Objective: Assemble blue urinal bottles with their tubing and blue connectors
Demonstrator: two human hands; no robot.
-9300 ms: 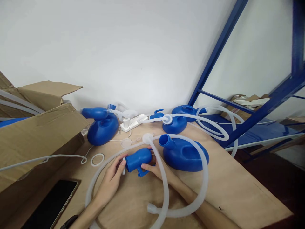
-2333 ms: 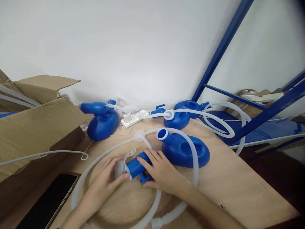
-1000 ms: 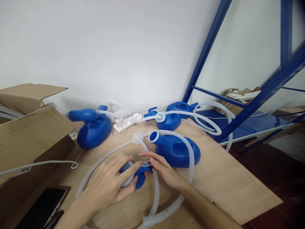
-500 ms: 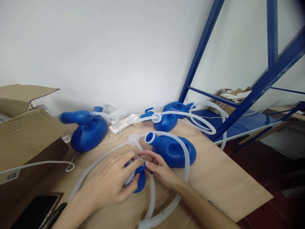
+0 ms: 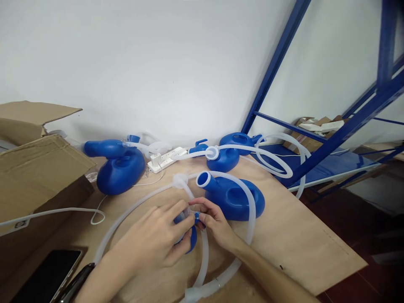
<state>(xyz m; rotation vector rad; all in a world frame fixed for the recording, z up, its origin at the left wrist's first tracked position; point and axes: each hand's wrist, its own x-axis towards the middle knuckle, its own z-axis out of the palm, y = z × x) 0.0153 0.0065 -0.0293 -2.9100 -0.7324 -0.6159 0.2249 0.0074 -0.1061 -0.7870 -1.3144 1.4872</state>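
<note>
My left hand [image 5: 160, 233] is closed around a blue plastic fitting [image 5: 192, 243], with a cloudy white part beside it; its full shape is hidden by my fingers. At its right end, the thumb and fingertips of my right hand [image 5: 216, 221] pinch a small blue piece of the fitting. Just behind the right hand, a blue urinal bottle [image 5: 235, 206] lies on its side with its neck uncapped and facing left. A translucent hose [image 5: 251, 206] loops over this bottle and around both hands, with a white knotted section [image 5: 180, 180] behind them.
An open cardboard box [image 5: 41, 176] stands at left, above a black phone [image 5: 47, 273]. Along the wall are another blue bottle [image 5: 121, 174], a white power strip [image 5: 168, 160], and more bottles [image 5: 224, 159] with hoses. A blue metal rack [image 5: 274, 67] rises at right.
The view has shifted slightly, so everything sits a little further right. The fitting has turned a little in my hands, and less of its blue arm shows between my fingers.
</note>
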